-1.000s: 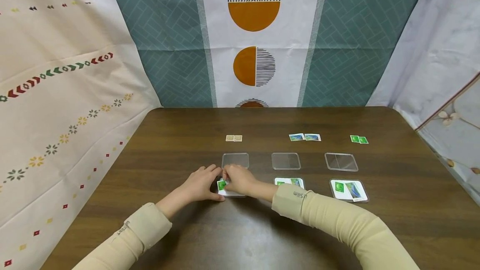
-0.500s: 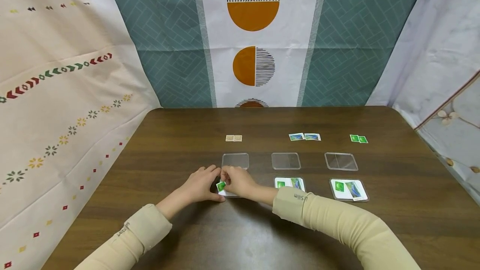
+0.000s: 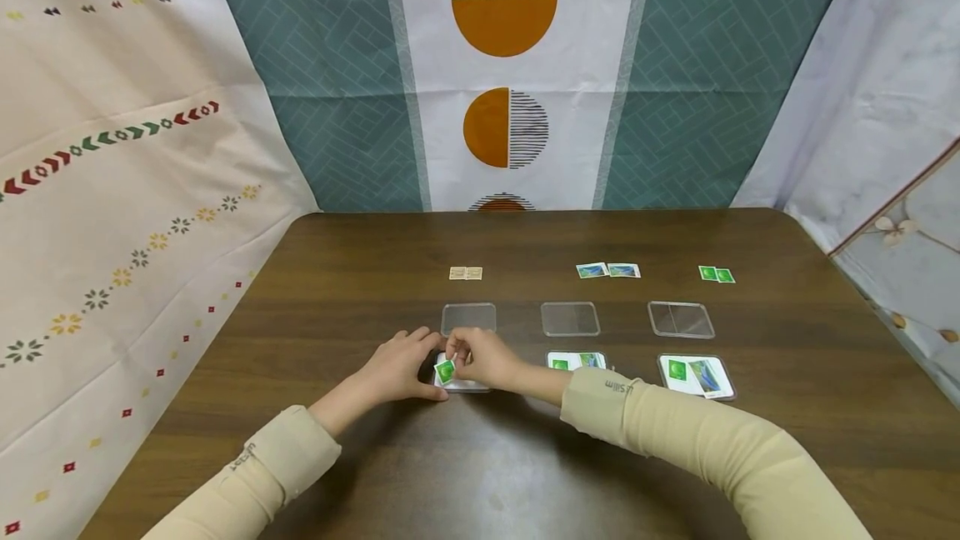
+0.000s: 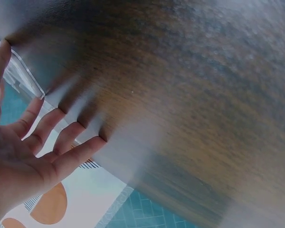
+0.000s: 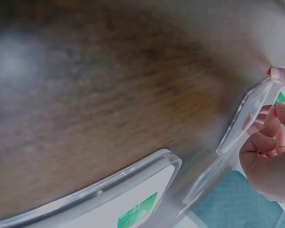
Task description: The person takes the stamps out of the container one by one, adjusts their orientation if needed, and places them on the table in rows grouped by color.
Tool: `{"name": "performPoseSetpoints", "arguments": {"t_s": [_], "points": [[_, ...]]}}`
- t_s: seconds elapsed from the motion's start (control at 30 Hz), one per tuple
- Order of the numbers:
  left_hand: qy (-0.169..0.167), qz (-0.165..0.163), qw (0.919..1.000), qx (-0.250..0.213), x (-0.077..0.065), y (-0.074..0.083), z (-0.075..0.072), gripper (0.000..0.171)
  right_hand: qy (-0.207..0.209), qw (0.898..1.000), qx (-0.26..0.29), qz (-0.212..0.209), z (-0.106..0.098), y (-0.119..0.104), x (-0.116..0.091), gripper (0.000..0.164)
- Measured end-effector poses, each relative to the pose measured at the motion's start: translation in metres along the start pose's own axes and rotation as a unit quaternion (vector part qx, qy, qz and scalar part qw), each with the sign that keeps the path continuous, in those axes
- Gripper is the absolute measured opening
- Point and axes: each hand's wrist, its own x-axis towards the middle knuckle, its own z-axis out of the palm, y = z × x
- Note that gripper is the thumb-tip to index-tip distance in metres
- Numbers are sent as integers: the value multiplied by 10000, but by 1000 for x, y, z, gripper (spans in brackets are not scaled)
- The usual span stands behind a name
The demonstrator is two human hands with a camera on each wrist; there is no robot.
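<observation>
In the head view, my right hand pinches a small green stamp between thumb and fingertips. The stamp sits tilted over the left end of a clear plastic case with a white card in it. My left hand holds that case's left end, thumb at the near corner and index finger at the far one. In the left wrist view, the case's edge runs between thumb and index finger, while the other fingertips rest on the table. The right wrist view shows the stamp at the right fingertips.
Two cases with green and blue stamps, a middle one and a right one, lie to the right. Behind stand three clear covers. Farther back are pairs of beige stamps, blue landscape stamps and green stamps.
The green stamp in my right fingers has turned and shifted slightly over the case's left end. My right fingers have lifted a little. My left hand keeps its place at the case.
</observation>
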Motion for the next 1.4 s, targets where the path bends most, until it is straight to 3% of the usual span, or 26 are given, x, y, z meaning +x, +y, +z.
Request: {"name": "performPoseSetpoints", "arguments": {"t_s": [0.3,0.73,1.03,1.4], "points": [[36,135,9999,-14,-1,0,-2,63,21,9989,168,-441,-6,0,-10,17],[-19,-62,10000,-37,1,2,-1,62,300,9993,179,-142,-32,8,-23,15],[-99,-87,9999,-38,0,2,-1,64,769,9947,681,14,-60,15,-26,14],[-140,-74,9999,-62,1,2,-2,63,994,9910,671,598,-87,23,-39,12]]}}
